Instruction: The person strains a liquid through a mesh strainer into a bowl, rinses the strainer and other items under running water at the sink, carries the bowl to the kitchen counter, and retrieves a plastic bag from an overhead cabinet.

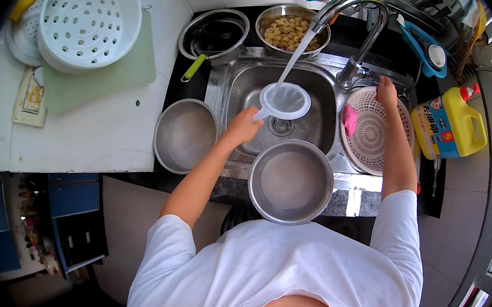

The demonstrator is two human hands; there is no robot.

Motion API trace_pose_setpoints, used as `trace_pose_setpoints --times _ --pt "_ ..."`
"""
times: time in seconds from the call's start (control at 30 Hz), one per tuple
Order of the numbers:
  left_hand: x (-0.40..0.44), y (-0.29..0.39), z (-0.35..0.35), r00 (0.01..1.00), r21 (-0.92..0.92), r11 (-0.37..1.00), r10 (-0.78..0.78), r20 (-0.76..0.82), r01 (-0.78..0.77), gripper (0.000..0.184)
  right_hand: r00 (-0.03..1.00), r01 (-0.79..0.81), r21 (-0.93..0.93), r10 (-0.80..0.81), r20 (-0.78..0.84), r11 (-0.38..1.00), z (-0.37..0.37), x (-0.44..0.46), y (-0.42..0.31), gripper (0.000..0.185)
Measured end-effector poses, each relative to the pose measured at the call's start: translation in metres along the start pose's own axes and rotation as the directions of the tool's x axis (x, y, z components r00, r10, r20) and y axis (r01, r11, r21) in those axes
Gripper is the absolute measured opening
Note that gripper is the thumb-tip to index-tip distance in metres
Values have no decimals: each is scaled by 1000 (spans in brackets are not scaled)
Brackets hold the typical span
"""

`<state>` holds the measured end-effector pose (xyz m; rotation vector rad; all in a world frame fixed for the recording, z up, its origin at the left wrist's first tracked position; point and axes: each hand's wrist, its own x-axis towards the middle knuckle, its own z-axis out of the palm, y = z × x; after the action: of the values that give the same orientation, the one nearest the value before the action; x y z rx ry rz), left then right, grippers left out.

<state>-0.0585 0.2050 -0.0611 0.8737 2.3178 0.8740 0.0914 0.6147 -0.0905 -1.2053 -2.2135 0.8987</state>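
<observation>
My left hand [244, 126] is closed round the handle of a white fine-mesh strainer [285, 101], held over the sink [242, 87]. Water [295, 60] runs from the chrome faucet [356, 66] into its mesh. At the faucet's right side, over the rim of a beige plastic colander [374, 134], my right hand [387, 91] has its fingers curled at the faucet handle; they are partly hidden. A pink cloth [349, 120] lies at that colander's left side. Cloudy, whitish liquid fills the metal bowl [291, 182] at the sink's front edge.
Left of the sink sits another metal bowl [185, 136] with cloudy contents. Behind are nested metal bowls [215, 33], a green-handled utensil [194, 68] and a bowl of pale yellow pieces [291, 32]. A white perforated basket [90, 20] stands left; a yellow jug [450, 124] stands right.
</observation>
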Motion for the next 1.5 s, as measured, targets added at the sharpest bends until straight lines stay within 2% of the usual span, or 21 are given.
trace_pose_setpoints --times 0.1,0.17,0.23,0.27,0.3,0.37,0.43,0.5,0.63,0.7,0.77,0.9,0.93,0.97,1.0,1.07,1.1,1.17,1.27,1.4,1.5 --pt "9 -2 4 999 -46 999 8 -35 -9 22 997 -72 18 72 12 997 -6 -15 -21 36" --pt "12 -6 6 981 61 993 106 -162 -97 26 999 -39 7 39 -29 999 3 -14 -12 36" --pt "9 -4 3 971 111 988 126 -202 -105 27 993 -65 -72 57 -102 995 5 -22 -17 34" --pt "8 -2 1 959 162 981 147 -240 -110 28 985 -5 -193 -29 -169 981 6 -26 -20 33" --pt "5 -2 0 959 161 980 150 -243 -112 28 985 -3 -194 -31 -171 981 7 -27 -21 33" --pt "-2 0 -2 949 197 974 168 -268 -117 28 989 66 -195 -90 -116 979 7 -30 -22 32" --pt "-7 2 -6 944 209 968 192 -268 -138 27 991 68 -220 -91 -95 973 1 -37 -25 36" --pt "-12 5 -11 938 223 962 217 -269 -158 27 997 82 -187 -83 3 979 -8 -49 -27 39" --pt "-17 9 -17 936 273 948 237 -259 -164 27 989 151 -166 -150 18 975 -20 -84 -31 40" --pt "-18 7 -17 926 275 942 268 -267 -193 27 989 99 78 -107 103 992 -24 -113 -42 36" --pt "-20 6 -17 912 236 944 295 -284 -232 27 984 81 218 -113 139 973 -24 -136 -39 33" --pt "-8 -14 -4 831 181 902 432 -351 -392 25 981 -34 352 -37 192 935 -26 -175 -30 28" --pt "-8 -12 -5 976 -277 940 161 -145 -196 26 984 -64 360 -2 181 931 -29 -185 -33 27" --pt "-9 -11 -6 983 -616 777 -25 179 132 28 981 -64 371 -10 195 926 -29 -192 -26 26" --pt "-9 -10 -4 983 -615 778 -18 185 130 28 980 -87 379 11 197 921 -32 -199 -26 26" --pt "-9 -9 -1 933 -798 501 -59 354 334 30 981 -110 386 37 191 916 -38 -211 -26 25" --pt "-10 -8 -1 932 -796 503 -53 360 336 30 984 -119 415 51 173 902 -40 -216 -24 24" --pt "-12 -5 -3 916 -830 414 -20 401 373 32 987 -127 445 67 149 886 -44 -224 -21 23" --pt "-13 -2 -7 910 -845 387 35 414 369 32 980 -187 483 128 154 855 -49 -236 -15 23" --pt "-15 0 -16 909 -851 399 88 407 342 31 980 -190 494 133 150 848 -57 -248 -18 22" --pt "-8 -10 -8 912 -883 342 140 386 321 30 981 -189 515 138 135 836 -58 -251 -20 22"
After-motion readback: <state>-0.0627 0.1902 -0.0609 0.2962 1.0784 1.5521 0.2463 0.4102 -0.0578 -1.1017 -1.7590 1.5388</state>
